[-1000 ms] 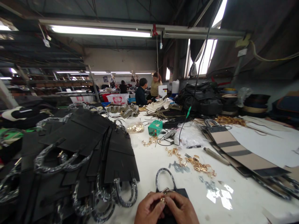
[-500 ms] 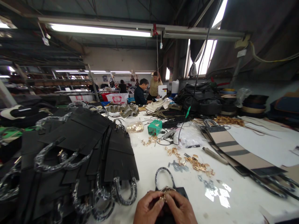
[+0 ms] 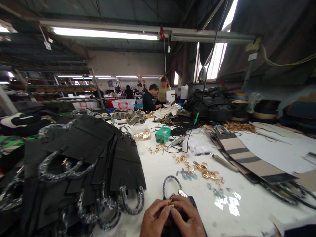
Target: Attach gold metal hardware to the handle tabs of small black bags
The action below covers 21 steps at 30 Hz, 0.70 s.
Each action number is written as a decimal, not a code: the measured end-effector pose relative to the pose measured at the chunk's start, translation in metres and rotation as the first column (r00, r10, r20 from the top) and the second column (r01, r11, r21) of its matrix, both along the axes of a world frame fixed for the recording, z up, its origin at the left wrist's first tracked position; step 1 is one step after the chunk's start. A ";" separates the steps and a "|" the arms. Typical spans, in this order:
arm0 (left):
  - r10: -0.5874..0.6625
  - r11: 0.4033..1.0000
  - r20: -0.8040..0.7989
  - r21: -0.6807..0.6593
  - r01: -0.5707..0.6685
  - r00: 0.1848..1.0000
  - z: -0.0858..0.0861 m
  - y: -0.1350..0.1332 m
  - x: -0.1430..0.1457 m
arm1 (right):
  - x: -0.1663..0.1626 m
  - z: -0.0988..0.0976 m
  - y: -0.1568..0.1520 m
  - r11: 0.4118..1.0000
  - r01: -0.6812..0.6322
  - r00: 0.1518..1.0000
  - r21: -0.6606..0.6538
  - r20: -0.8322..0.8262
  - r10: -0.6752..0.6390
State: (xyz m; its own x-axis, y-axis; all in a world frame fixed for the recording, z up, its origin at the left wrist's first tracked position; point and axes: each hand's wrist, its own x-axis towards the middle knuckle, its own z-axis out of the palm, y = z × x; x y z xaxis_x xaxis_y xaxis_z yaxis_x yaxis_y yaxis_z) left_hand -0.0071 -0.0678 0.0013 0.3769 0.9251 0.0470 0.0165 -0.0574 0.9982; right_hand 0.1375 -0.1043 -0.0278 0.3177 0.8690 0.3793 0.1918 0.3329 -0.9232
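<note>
At the bottom centre, my left hand and my right hand meet, thumbs and fingers closed together. Pinched between the fingertips is a small gold metal fitting; its exact shape is mostly covered. Beneath both hands lies a black bag panel, largely hidden by them. Its round, film-wrapped handle rises beyond my fingers. Thin metal plates lie to the right of my right hand, with a heap of gold fittings farther back.
Stacked black bag panels with wrapped handles cover the left side. Beige-and-black panels lie at right near a grey-handled tool. Farther back are a green box, a clear plastic bag and a hanging cable. Two people are at work beyond the table.
My fingers have shifted around the gold fitting, the right ones now curling farther over it. The view has turned slightly, and a dark shape has appeared at the bottom right corner.
</note>
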 end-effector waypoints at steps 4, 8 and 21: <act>0.120 0.990 -0.042 0.081 -0.116 0.992 -0.011 -0.004 0.004 | -0.004 -0.002 -0.003 0.994 0.102 0.995 0.045 -0.021 -0.101; 0.368 0.873 -0.163 0.401 -0.279 0.916 -0.024 -0.007 0.007 | -0.004 -0.003 -0.006 0.983 0.179 0.982 -0.036 -0.057 -0.181; 0.420 0.803 -0.674 0.588 0.098 0.608 -0.005 0.011 0.000 | 0.017 0.001 -0.015 0.993 0.043 0.973 -0.111 -0.222 -0.067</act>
State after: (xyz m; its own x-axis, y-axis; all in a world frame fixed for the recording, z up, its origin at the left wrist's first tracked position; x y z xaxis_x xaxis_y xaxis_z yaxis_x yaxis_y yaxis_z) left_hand -0.0068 -0.0572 -0.0037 0.3563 0.8812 0.3107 0.7913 -0.4614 0.4012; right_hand 0.1542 -0.1197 -0.0269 0.4328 0.8790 0.2000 -0.0100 0.2265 -0.9740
